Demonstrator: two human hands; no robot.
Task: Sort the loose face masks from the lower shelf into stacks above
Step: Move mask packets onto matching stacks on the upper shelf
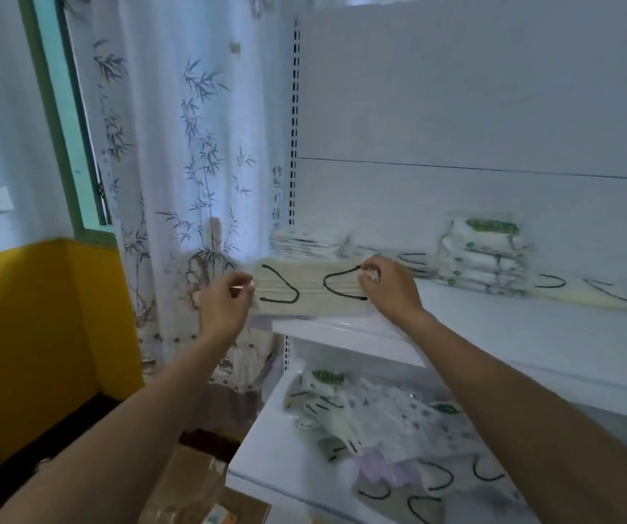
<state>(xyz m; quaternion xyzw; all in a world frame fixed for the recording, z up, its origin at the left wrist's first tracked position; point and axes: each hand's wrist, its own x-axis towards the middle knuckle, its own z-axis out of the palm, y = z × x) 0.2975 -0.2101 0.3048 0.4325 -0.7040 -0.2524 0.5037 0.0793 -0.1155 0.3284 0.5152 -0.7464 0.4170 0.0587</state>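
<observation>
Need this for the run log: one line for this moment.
left hand: pinches cream mask | right hand: pinches its other end | position: at upper shelf front edge | lower shelf: loose masks remain

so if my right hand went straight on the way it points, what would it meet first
Probably the flat white stack at the back left of the upper shelf; the right hand, pinching the cream mask, points toward it. Depth is blurred, so that is a guess.

both hands (225, 300) (387, 285) hold cream mask (310, 287) w/ black loops
</observation>
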